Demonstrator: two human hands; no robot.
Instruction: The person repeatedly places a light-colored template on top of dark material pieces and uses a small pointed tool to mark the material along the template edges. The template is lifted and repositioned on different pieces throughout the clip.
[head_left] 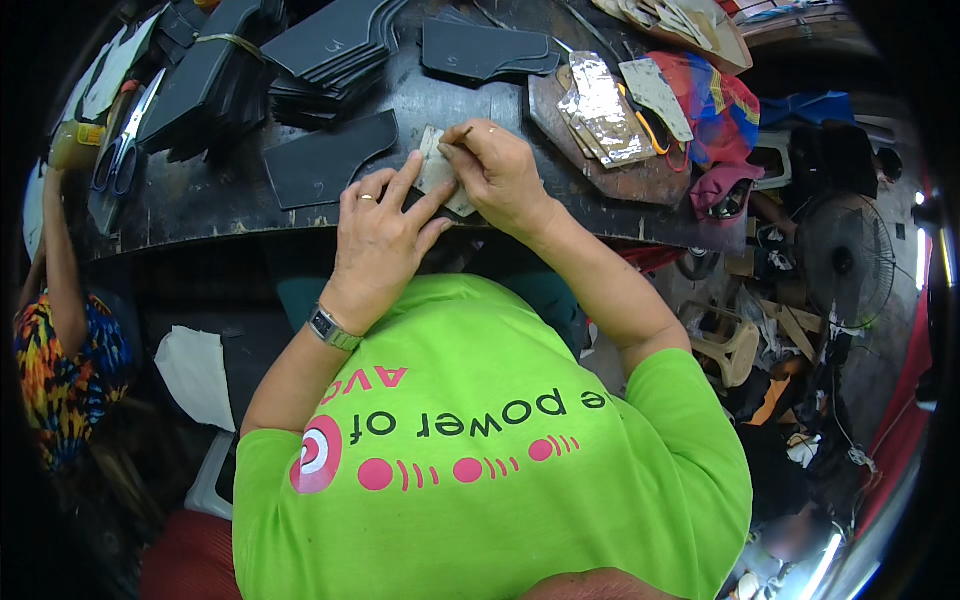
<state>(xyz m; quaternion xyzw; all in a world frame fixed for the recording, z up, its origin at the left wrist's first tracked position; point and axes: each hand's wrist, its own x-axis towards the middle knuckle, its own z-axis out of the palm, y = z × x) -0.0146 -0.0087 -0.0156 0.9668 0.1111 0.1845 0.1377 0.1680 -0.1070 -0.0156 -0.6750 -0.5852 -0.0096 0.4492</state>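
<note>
On the table near its front edge lies a pale, worn pattern piece [434,170], partly covered by both hands. My left hand [385,220] rests on it with fingers spread and stretched out. My right hand [497,175] is at its right side, thumb and fingertips pinched round a thin brown stick-like tool [464,134]; its tip is hidden. Just left of the pattern, a single dark cut leather piece [325,162] lies flat, its right corner close to my left fingers. What lies under the pattern is mostly hidden.
Stacks of dark cut pieces [335,55] and a smaller pile [480,48] stand farther back. Scissors [128,140] lie at left, beside a yellowish jar [77,146] near another person's arm [65,240]. At right are a brown board [590,150], pattern pieces and a fan [845,260].
</note>
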